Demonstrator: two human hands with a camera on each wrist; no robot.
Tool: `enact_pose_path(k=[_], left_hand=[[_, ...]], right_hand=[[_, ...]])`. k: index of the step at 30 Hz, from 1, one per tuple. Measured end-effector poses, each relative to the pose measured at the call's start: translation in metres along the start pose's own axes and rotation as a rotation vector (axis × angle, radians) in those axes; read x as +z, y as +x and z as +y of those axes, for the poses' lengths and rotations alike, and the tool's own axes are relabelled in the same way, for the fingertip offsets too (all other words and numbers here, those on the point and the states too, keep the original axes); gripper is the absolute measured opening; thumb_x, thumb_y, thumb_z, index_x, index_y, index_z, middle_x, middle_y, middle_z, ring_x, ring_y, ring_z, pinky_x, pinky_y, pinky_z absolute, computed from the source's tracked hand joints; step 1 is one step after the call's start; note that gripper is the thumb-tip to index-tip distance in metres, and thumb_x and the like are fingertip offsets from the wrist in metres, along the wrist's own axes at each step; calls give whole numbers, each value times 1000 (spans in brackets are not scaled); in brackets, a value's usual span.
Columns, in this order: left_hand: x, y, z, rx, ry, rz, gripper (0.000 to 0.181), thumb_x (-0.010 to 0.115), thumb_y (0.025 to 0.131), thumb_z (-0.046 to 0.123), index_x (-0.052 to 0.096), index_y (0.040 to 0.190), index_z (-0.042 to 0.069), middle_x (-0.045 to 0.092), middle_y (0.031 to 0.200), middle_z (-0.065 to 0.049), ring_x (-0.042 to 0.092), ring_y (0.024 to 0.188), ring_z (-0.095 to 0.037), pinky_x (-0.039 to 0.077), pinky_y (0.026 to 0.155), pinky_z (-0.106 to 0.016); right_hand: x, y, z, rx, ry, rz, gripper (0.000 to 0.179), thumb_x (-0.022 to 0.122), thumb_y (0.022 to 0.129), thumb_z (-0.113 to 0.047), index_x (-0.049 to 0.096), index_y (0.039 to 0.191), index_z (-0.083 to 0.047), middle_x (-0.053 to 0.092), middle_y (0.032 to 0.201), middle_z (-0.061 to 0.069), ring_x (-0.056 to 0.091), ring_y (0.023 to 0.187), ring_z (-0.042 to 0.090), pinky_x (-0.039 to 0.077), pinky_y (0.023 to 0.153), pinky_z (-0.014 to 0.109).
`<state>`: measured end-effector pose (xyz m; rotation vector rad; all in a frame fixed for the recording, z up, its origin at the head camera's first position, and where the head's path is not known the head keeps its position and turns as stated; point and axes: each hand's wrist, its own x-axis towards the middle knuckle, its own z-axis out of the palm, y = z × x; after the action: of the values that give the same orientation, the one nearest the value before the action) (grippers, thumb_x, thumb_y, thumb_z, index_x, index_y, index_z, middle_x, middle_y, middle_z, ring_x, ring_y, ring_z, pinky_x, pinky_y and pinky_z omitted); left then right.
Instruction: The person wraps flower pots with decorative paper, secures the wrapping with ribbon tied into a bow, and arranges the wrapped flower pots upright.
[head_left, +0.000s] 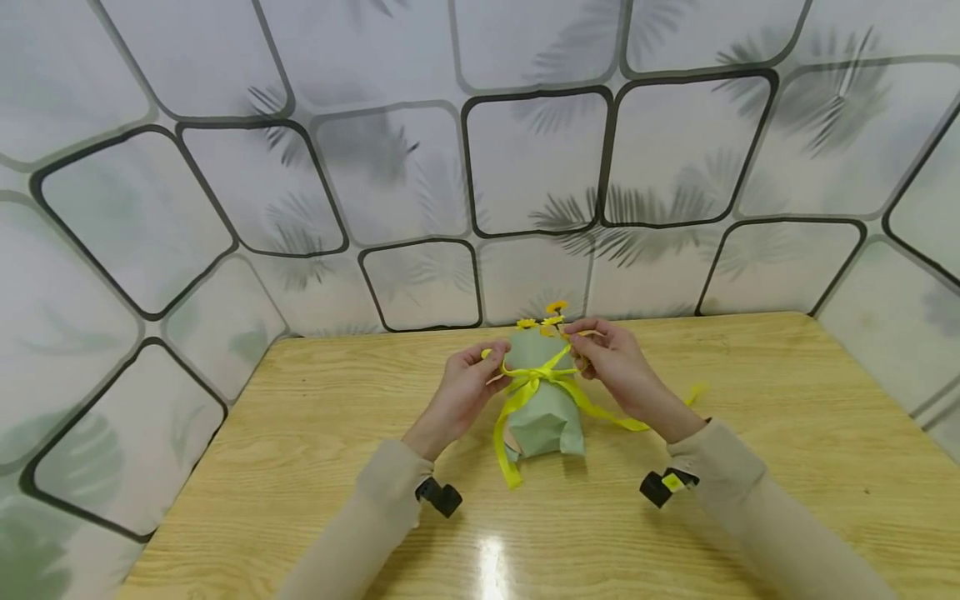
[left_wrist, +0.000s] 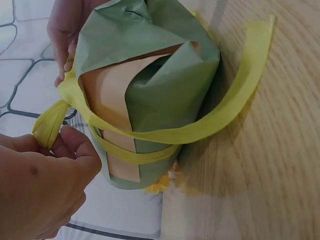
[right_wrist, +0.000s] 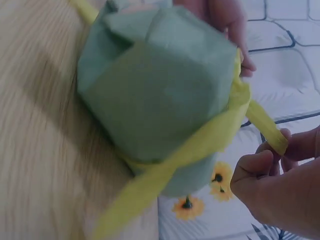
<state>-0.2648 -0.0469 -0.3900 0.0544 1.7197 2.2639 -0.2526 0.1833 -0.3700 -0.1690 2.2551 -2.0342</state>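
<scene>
A bundle wrapped in green paper [head_left: 542,421] lies on the table, with a yellow ribbon [head_left: 517,402] tied round it in a bow. Small yellow and orange flowers [head_left: 557,307] stick out of its far end. My left hand [head_left: 467,383] pinches the bow's left loop between thumb and fingers, as the left wrist view shows close up. Over on the other side, my right hand [head_left: 611,362] pinches the right loop. Both ribbon tails trail down beside the bundle. A tan strip [left_wrist: 112,100] shows under the green paper in the left wrist view.
The bundle rests on a wooden table [head_left: 315,467]. Behind it and at both sides hangs a pale cloth [head_left: 405,183] printed with dark rounded frames and leaves. A dark wrist camera [head_left: 441,497] sits on the left wrist, another wrist camera [head_left: 660,489] on the right.
</scene>
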Motion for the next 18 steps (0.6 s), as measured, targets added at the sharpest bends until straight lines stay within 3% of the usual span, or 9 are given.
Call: enact_pose_path(k=[4,8,13,18], left_hand=[[0,0,-2,12,50,2,31,51,108,13,60,130,-7,59,103,-3,57,85,-9,52,79,-22],[2,-1,-1,25,108,5,30,54,107,14,63,129,-6,63,112,-6,57,85,-9,52,77,-21],[3,-2,0,61,174,3,32,56,107,20,68,127,-1,66,119,-7,58,87,-9,53,77,-21],[-1,-3,-1,158,365,-36,30,59,106,25,74,124,6,69,118,-9,57,85,-9,55,81,-27]], right_hand=[[-6,1,2,-133,-298,20,24,53,107,-12,62,124,2,68,98,16,55,73,13,45,62,25],[-12,0,1,-291,-587,1,19,62,103,-15,70,117,-5,74,99,12,57,71,16,46,59,27],[-18,1,1,-492,-800,-76,23,76,93,-15,75,114,-6,75,104,8,60,78,16,48,65,27],[-22,2,5,-694,-990,-150,16,77,88,-4,79,104,-4,75,90,6,55,70,16,41,67,30]])
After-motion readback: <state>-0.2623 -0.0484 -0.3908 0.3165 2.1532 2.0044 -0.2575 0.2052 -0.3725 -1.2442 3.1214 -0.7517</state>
